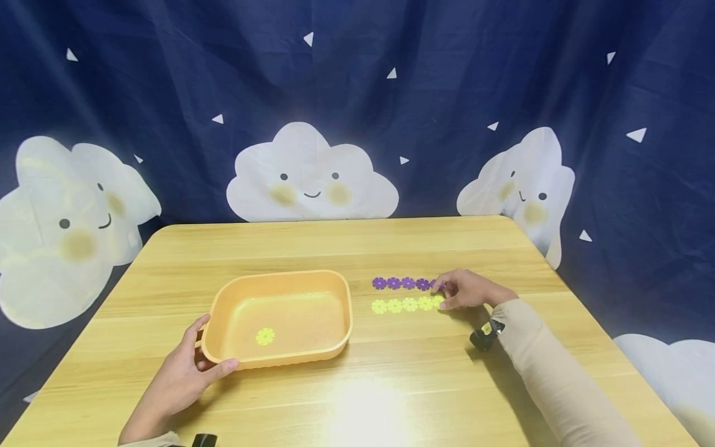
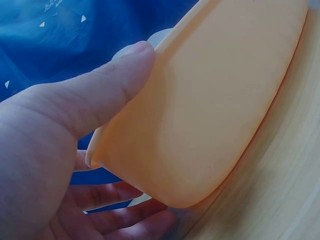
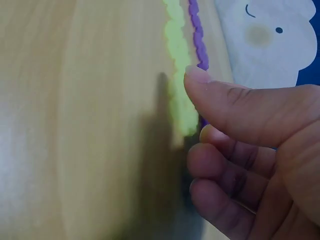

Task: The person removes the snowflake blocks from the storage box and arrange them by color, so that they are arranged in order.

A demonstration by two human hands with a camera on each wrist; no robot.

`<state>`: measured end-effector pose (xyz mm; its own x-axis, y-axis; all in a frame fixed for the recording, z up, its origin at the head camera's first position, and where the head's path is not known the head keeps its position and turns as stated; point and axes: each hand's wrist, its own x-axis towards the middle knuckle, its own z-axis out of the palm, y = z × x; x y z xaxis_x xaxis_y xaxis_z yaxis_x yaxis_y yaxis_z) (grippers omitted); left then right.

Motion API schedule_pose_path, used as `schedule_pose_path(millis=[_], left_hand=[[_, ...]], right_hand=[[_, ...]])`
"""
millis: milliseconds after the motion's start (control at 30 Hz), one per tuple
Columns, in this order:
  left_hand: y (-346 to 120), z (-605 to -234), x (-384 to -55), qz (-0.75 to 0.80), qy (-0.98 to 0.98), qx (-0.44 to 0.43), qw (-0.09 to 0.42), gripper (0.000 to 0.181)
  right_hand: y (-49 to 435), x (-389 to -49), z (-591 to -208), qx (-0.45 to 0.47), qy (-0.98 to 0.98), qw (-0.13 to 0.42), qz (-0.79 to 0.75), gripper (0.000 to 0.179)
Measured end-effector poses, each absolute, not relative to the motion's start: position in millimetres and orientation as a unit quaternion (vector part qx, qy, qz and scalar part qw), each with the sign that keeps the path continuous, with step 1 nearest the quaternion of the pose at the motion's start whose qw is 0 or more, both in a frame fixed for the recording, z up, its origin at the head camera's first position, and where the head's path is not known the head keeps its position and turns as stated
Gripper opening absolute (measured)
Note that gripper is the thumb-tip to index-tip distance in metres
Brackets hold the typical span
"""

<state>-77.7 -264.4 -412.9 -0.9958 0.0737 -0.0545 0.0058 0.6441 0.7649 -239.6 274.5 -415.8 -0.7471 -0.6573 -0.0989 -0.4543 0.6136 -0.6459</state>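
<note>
My left hand [image 1: 181,372] grips an orange plastic basin [image 1: 279,359] by its near left corner, thumb along the rim and fingers round the handle side. One yellow flower-shaped disc [image 1: 265,336] lies inside on the basin's floor. To the right, several purple flower discs [image 1: 393,283] form a row on the table, and a row of yellow ones [image 1: 395,305] lies in front of it. At the right ends of both rows is my right hand [image 1: 466,288], its fingers loosely bent. In the right wrist view its thumb [image 3: 220,97] overlaps the rows, with a gap between thumb and fingers.
Everything stands on a light wooden table [image 1: 313,245] with rounded far corners. Behind it hangs a dark blue curtain [image 1: 346,62] printed with smiling white clouds. A small black device [image 1: 487,335] is worn on the right wrist, over a beige sleeve [image 1: 558,379].
</note>
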Motion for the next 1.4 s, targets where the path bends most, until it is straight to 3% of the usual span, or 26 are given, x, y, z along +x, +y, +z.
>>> schedule_pose_path(millis=[500,1033,1400], left_hand=[[-264.7,-413.4,-78.2,0.424,0.904,0.027,0.037,0.102],[-266.1,-415.4,-77.9,0.442,0.895,0.026,0.041,0.103],[-266.5,-416.1,-77.6,0.453,0.89,0.022,0.042,0.103]], right_hand=[[231.2,-253.3,-387.2,-0.346,0.872,0.17,-0.3,0.023],[138.9,-263.0,-360.0,-0.366,0.863,0.2,-0.286,0.025],[82.6,-263.2,-349.4,-0.43,0.836,0.188,-0.285,0.025]])
